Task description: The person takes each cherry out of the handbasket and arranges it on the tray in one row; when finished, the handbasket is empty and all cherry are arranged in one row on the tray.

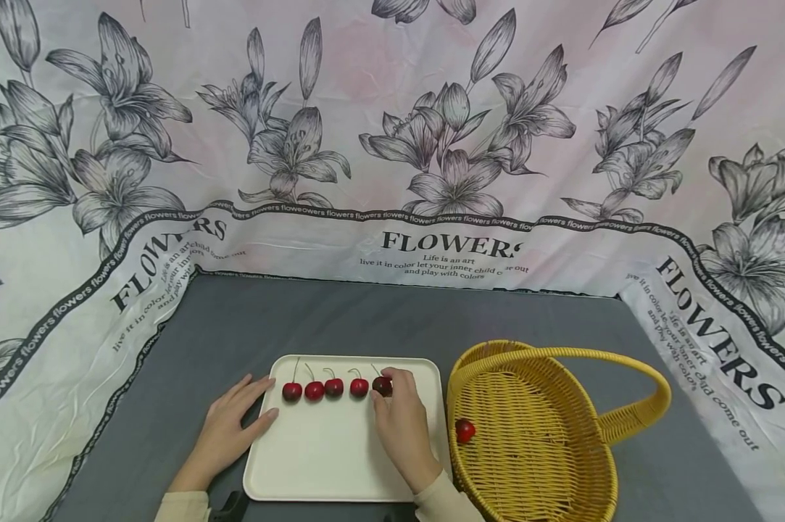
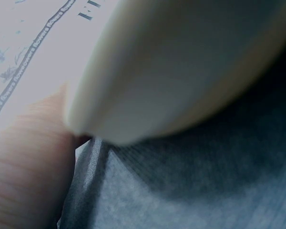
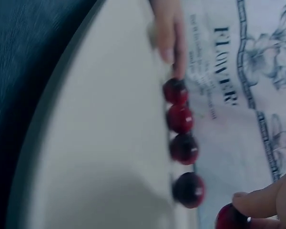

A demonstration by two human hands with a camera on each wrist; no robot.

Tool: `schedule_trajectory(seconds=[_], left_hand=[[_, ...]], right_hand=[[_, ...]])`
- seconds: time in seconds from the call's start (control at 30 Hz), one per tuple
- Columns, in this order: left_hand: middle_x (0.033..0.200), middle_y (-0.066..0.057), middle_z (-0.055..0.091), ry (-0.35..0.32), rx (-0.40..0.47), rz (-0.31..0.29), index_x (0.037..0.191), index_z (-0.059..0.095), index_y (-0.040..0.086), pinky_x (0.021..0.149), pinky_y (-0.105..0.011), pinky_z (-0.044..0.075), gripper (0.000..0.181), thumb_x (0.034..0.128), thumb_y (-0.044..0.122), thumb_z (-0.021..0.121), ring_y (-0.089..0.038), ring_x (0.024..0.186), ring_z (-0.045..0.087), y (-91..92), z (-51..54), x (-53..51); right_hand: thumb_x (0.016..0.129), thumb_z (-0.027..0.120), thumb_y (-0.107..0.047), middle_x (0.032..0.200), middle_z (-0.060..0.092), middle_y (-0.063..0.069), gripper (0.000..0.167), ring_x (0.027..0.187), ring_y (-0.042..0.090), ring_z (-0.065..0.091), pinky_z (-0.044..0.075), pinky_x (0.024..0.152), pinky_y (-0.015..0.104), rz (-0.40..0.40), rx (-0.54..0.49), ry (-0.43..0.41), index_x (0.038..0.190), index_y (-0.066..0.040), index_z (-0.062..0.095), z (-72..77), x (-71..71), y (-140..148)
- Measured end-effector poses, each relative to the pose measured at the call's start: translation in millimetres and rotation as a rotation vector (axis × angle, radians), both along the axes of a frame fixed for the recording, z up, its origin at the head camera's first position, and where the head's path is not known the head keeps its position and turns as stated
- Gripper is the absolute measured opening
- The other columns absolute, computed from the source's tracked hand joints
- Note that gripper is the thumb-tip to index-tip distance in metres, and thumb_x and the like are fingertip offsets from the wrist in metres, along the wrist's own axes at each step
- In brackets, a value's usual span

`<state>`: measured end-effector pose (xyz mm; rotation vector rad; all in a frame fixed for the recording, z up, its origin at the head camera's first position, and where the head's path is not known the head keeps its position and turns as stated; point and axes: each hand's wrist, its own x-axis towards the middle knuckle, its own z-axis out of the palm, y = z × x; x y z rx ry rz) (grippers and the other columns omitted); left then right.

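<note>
On a cream tray [image 1: 320,457], several dark red cherries with stems stand in a row near the far edge, among them the leftmost cherry [image 1: 291,392]. My right hand [image 1: 401,428] pinches a cherry [image 3: 231,217] between thumb and fingers at the right end of that row. Its stem points up and left in the head view. My left hand [image 1: 229,424] lies at the tray's left side, thumb and fingers extended and touching the rim. Close up in the left wrist view, a finger [image 2: 31,167] meets the blurred tray edge [image 2: 128,109].
Right of the tray stands a yellow woven basket [image 1: 594,464] with a tall handle, and a single cherry [image 1: 465,431] lies inside by its left wall. Grey cloth [image 1: 366,312] covers the table. A floral printed sheet [image 1: 340,246] hangs behind and along the sides.
</note>
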<state>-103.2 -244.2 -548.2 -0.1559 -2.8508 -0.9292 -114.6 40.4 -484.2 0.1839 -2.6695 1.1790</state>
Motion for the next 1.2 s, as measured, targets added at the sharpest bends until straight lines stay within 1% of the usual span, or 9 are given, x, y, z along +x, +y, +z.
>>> schedule_trajectory(seconds=[0.2,0.37,0.5,0.67,0.9,1.2], left_hand=[[0.139,-0.010,0.054,-0.007,0.001,-0.003,0.137,0.053,0.020,0.102,-0.065,0.021,0.057,0.0882,0.048,0.064,-0.037,0.138,0.033,0.4,1.0,-0.2],[0.139,-0.010,0.054,-0.006,0.005,-0.005,0.137,0.053,0.021,0.102,-0.065,0.021,0.057,0.0885,0.048,0.064,-0.037,0.138,0.033,-0.1,3.0,0.1],[0.139,-0.010,0.053,-0.009,0.009,-0.004,0.137,0.053,0.021,0.102,-0.065,0.021,0.057,0.0886,0.047,0.064,-0.037,0.138,0.032,-0.9,2.2,0.7],[0.139,-0.009,0.053,-0.013,0.009,0.001,0.137,0.053,0.021,0.102,-0.065,0.021,0.057,0.0884,0.049,0.064,-0.037,0.138,0.032,-1.5,0.6,1.3],[0.139,-0.009,0.054,-0.008,0.008,0.004,0.137,0.053,0.021,0.102,-0.065,0.021,0.057,0.0883,0.049,0.064,-0.036,0.138,0.033,-0.8,0.5,1.1],[0.140,-0.010,0.053,-0.023,0.004,-0.001,0.138,0.052,0.021,0.102,-0.066,0.021,0.058,0.0886,0.049,0.063,-0.037,0.138,0.032,-0.2,-0.1,-0.2]], right_hand=[[0.085,0.070,-0.003,0.114,0.052,0.011,0.033,0.102,0.024,0.063,0.054,0.088,0.039,-0.038,0.049,-0.060,0.114,-0.005,0.056,-19.7,-12.2,-2],[0.081,0.073,-0.003,0.112,0.056,0.009,0.034,0.103,0.022,0.061,0.052,0.090,0.039,-0.024,0.057,-0.039,0.112,-0.007,0.059,-26.6,-17.5,0],[0.080,0.074,-0.003,0.111,0.060,0.007,0.036,0.103,0.020,0.059,0.050,0.090,0.039,-0.009,0.064,-0.033,0.112,-0.008,0.060,-29.0,-19.6,0],[0.078,0.075,-0.004,0.111,0.061,0.006,0.037,0.103,0.022,0.057,0.049,0.089,0.040,-0.024,0.069,-0.045,0.112,-0.008,0.060,-30.8,-21.4,-2],[0.076,0.077,-0.004,0.111,0.062,0.008,0.040,0.102,0.024,0.056,0.049,0.087,0.041,-0.045,0.058,-0.042,0.113,-0.007,0.060,-30.0,-21.2,-2],[0.076,0.078,-0.006,0.113,0.061,0.008,0.043,0.103,0.024,0.055,0.049,0.088,0.041,-0.033,0.059,-0.057,0.115,-0.006,0.059,-29.9,-20.4,-2]])
